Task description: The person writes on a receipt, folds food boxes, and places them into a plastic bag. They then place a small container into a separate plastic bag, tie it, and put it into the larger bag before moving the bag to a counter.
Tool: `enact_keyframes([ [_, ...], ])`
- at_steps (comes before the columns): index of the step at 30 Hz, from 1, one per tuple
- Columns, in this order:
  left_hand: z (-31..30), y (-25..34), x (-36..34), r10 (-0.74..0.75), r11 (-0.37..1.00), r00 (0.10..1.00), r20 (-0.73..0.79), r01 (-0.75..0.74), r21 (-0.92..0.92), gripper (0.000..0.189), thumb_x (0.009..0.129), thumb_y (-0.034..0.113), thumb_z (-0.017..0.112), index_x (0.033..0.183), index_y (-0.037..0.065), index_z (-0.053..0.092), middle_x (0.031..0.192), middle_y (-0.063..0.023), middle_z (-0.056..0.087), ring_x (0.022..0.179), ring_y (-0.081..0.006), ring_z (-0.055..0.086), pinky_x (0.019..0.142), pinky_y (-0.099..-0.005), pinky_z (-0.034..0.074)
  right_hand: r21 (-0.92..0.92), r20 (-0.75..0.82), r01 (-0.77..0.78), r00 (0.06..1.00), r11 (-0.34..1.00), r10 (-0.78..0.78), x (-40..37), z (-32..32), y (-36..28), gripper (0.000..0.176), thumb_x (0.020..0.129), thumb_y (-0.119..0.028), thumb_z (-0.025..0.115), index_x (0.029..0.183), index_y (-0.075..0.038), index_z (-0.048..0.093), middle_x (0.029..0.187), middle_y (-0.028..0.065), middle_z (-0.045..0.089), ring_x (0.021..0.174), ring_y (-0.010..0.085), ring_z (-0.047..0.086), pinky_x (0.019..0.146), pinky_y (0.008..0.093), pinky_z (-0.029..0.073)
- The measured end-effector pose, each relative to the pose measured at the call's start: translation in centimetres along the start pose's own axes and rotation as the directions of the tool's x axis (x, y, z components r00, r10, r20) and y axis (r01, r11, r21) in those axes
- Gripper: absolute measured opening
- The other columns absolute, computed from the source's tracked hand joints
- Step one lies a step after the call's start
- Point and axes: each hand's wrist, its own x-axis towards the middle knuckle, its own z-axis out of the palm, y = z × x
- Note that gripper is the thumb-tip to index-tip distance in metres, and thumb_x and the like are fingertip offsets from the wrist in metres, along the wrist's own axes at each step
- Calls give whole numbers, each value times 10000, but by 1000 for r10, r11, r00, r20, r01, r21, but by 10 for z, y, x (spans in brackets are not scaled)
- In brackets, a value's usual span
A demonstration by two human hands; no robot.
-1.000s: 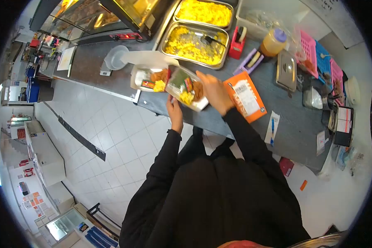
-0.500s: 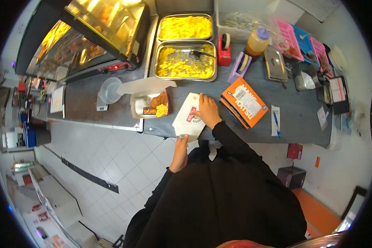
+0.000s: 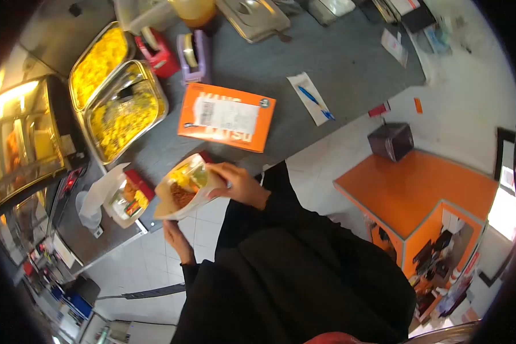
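My right hand [image 3: 241, 184] grips the right side of a white paper food box [image 3: 205, 194], thumb and fingers at its raised flap. Inside show brown shredded food, yellow scrambled egg and something green. My left hand [image 3: 179, 242] is under the box's near left edge, its fingertips partly hidden behind the paper wall. The box is over the counter's front edge and faces up, open. To its left, a second open food box [image 3: 143, 191] stands on the counter with egg, a fried piece and a small packet in it.
Behind the boxes are an orange printed carton [image 3: 226, 92], a purple tape dispenser [image 3: 197, 73], a red tape dispenser [image 3: 165, 64] and steel trays of yellow egg [image 3: 163, 109]. A blue pen [image 3: 308, 93] lies to the right. A lit food warmer [image 3: 54, 94] stands at left.
The box between my hands was shut before and now shows its food. My right hand has moved to its side flap. The view has swung to the right.
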Motion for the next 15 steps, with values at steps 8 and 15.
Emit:
enact_keyframes([
  [8, -15, 23, 39, -346, 936, 937, 39, 343, 80, 424, 978, 297, 451, 1256, -22, 466, 1155, -138, 572, 1011, -191, 574, 870, -309, 454, -265, -29, -205, 978, 942, 204, 7, 21, 11, 509, 811, -331, 655, 1147, 37, 552, 991, 161, 527, 923, 297, 570, 820, 367, 471],
  [15, 24, 23, 47, 433, 623, 896, 103, -380, 684, 452, 968, 196, 394, 1366, -6, 320, 1368, -184, 374, 1167, -284, 439, 970, -392, 364, -393, -204, 210, 929, 895, -308, 30, 36, 13, 334, 796, -195, 604, 1100, -69, 548, 1015, 101, 476, 940, 233, 487, 785, 360, 425],
])
